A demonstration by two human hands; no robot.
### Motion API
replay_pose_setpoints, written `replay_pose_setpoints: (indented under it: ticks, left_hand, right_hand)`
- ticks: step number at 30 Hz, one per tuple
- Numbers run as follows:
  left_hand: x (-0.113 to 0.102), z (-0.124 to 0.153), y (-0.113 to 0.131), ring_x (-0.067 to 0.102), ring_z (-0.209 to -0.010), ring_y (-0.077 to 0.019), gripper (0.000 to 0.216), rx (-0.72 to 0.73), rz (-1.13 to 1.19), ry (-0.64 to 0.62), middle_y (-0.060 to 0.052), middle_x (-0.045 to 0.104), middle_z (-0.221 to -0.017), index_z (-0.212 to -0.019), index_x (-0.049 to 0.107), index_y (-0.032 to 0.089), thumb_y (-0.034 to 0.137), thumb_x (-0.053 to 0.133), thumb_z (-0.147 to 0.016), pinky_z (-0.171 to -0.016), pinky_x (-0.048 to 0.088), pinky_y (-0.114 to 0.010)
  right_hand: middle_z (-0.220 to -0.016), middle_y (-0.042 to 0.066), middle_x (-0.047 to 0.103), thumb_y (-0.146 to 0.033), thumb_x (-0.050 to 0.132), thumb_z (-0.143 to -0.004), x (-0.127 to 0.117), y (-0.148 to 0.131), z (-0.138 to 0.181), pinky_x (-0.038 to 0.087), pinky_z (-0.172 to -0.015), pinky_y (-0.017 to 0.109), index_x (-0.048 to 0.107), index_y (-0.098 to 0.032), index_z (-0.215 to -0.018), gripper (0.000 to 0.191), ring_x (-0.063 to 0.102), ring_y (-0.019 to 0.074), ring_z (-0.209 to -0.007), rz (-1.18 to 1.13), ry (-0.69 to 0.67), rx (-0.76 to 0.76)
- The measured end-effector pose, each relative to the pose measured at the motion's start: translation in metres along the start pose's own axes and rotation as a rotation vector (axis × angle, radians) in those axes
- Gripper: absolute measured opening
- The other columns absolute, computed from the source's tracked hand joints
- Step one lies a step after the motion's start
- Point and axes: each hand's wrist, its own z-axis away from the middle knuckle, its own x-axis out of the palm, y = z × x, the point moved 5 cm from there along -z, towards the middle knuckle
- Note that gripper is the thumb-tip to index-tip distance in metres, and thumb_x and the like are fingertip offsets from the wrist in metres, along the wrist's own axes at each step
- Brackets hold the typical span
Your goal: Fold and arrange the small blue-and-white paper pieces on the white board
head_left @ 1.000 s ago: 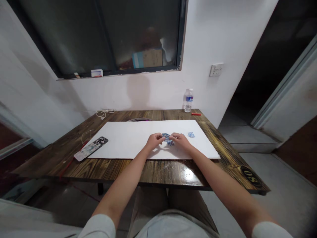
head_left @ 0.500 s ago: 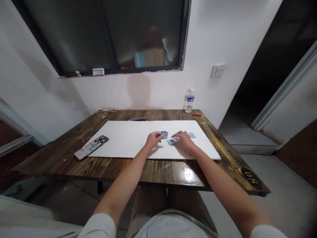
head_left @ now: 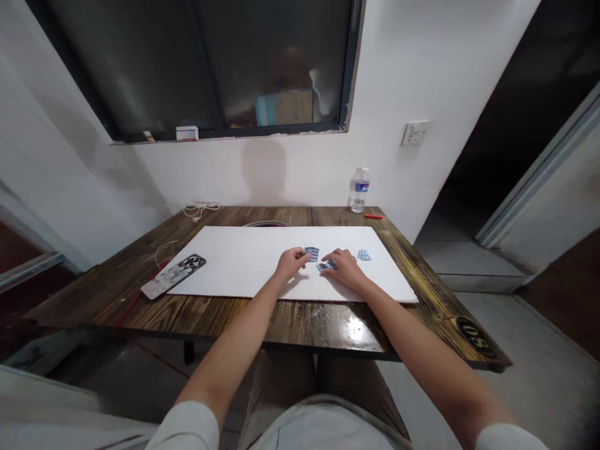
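Note:
A white board (head_left: 244, 262) lies on a dark wooden table (head_left: 225, 319). My left hand (head_left: 290, 262) is curled and pinches a small blue blister strip (head_left: 312, 253) just above the board. My right hand (head_left: 344, 267) lies over a second blue blister strip (head_left: 323, 267) on the board, fingers bent and pressing on it. A third blue strip (head_left: 362, 255) lies loose on the board to the right of my right hand.
A phone in a patterned case (head_left: 173, 276) rests at the board's left edge. A water bottle (head_left: 359, 190) and a red pen (head_left: 373, 216) sit at the table's far right by the wall. A white cable (head_left: 200, 210) lies at the far left. An open doorway is on the right.
My hands were together over the strips; they have drawn apart, the left keeping one strip and the right pressing another down on the board. The view has shifted slightly.

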Motion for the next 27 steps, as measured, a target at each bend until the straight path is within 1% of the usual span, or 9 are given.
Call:
replay_pose_setpoints:
  ticks: [4, 6, 8, 11, 14, 17, 19, 24, 27]
  left_hand:
    - [0.000, 0.000, 0.000, 0.053, -0.053, -0.0129, 0.036, 0.004, -0.002, -0.008, 0.003, 0.055, -0.055, -0.067, 0.056, 0.018, 0.051, 0.068, -0.067, -0.053, 0.038, -0.025]
    - [0.001, 0.000, -0.001, 0.053, -0.053, -0.0127, 0.035, -0.001, -0.013, -0.009, 0.003, 0.055, -0.055, -0.067, 0.056, 0.018, 0.051, 0.068, -0.067, -0.053, 0.038, -0.025]
    - [0.001, 0.000, -0.002, 0.053, -0.053, -0.0127, 0.035, -0.002, -0.020, -0.012, 0.003, 0.055, -0.055, -0.068, 0.057, 0.018, 0.051, 0.068, -0.068, -0.053, 0.038, -0.025]
    - [0.002, 0.000, 0.000, 0.054, -0.054, -0.0127, 0.035, 0.003, -0.022, -0.031, 0.002, 0.056, -0.057, -0.068, 0.058, 0.017, 0.051, 0.069, -0.068, -0.052, 0.038, -0.024]
    - [0.004, 0.003, 0.004, 0.054, -0.054, -0.0125, 0.035, 0.009, -0.048, -0.085, 0.002, 0.057, -0.057, -0.068, 0.058, 0.017, 0.050, 0.068, -0.070, -0.053, 0.037, -0.024]
    - [0.009, 0.006, 0.005, 0.052, -0.053, -0.0119, 0.033, 0.011, -0.073, -0.154, 0.002, 0.058, -0.057, -0.070, 0.060, 0.017, 0.049, 0.068, -0.071, -0.053, 0.036, -0.023]
    - [0.011, 0.007, 0.005, 0.051, -0.052, -0.0114, 0.034, 0.013, -0.082, -0.179, 0.002, 0.058, -0.056, -0.071, 0.061, 0.016, 0.049, 0.068, -0.071, -0.053, 0.035, -0.023]
    - [0.010, 0.006, 0.005, 0.049, -0.052, -0.0111, 0.038, 0.044, -0.090, -0.182, 0.002, 0.058, -0.055, -0.070, 0.061, 0.016, 0.053, 0.068, -0.071, -0.053, 0.034, -0.023]
    - [0.008, 0.005, 0.006, 0.049, -0.053, -0.0113, 0.037, 0.059, -0.094, -0.162, 0.002, 0.058, -0.055, -0.069, 0.061, 0.016, 0.053, 0.067, -0.071, -0.054, 0.034, -0.023]
  right_hand:
    - [-0.107, 0.009, 0.064, -0.037, 0.076, -0.075, 0.001, 0.004, -0.002, 0.039, -0.085, 0.039, 0.073, -0.028, -0.103, 0.030, 0.051, 0.0296, -0.104, -0.023, 0.011, 0.025]
    - [-0.103, 0.009, 0.066, -0.036, 0.073, -0.078, -0.002, 0.009, -0.005, 0.040, -0.086, 0.039, 0.074, -0.026, -0.099, 0.024, 0.053, 0.0280, -0.100, -0.109, 0.049, 0.034]
    - [-0.097, 0.008, 0.068, -0.037, 0.067, -0.082, -0.007, 0.014, -0.009, 0.042, -0.084, 0.038, 0.075, -0.023, -0.094, 0.020, 0.056, 0.0241, -0.091, -0.245, 0.109, 0.036]
    - [-0.093, 0.007, 0.070, -0.044, 0.062, -0.083, -0.014, 0.016, -0.011, 0.045, -0.075, 0.034, 0.074, -0.021, -0.089, 0.027, 0.056, 0.0190, -0.076, -0.461, 0.198, 0.041]
    - [-0.087, 0.005, 0.069, -0.052, 0.067, -0.075, -0.012, 0.010, -0.010, 0.044, -0.067, 0.031, 0.072, -0.021, -0.085, 0.033, 0.055, 0.0177, -0.072, -0.590, 0.187, 0.018]
    - [-0.080, 0.003, 0.067, -0.054, 0.072, -0.067, -0.005, 0.003, -0.010, 0.043, -0.063, 0.029, 0.069, -0.021, -0.075, 0.035, 0.054, 0.0164, -0.068, -0.613, 0.121, -0.008]
    - [-0.077, 0.003, 0.066, -0.054, 0.073, -0.066, -0.002, 0.002, -0.011, 0.042, -0.062, 0.028, 0.066, -0.021, -0.069, 0.035, 0.054, 0.0159, -0.067, -0.609, 0.101, -0.018]
    - [-0.069, 0.001, 0.063, -0.055, 0.067, -0.072, -0.006, 0.010, -0.013, 0.040, -0.062, 0.028, 0.065, -0.020, -0.068, 0.036, 0.054, 0.0165, -0.066, -0.591, 0.137, 0.005]
    - [-0.072, 0.003, 0.064, -0.052, 0.062, -0.079, -0.013, 0.020, -0.014, 0.039, -0.064, 0.029, 0.066, -0.020, -0.070, 0.034, 0.055, 0.0174, -0.068, -0.463, 0.167, 0.048]
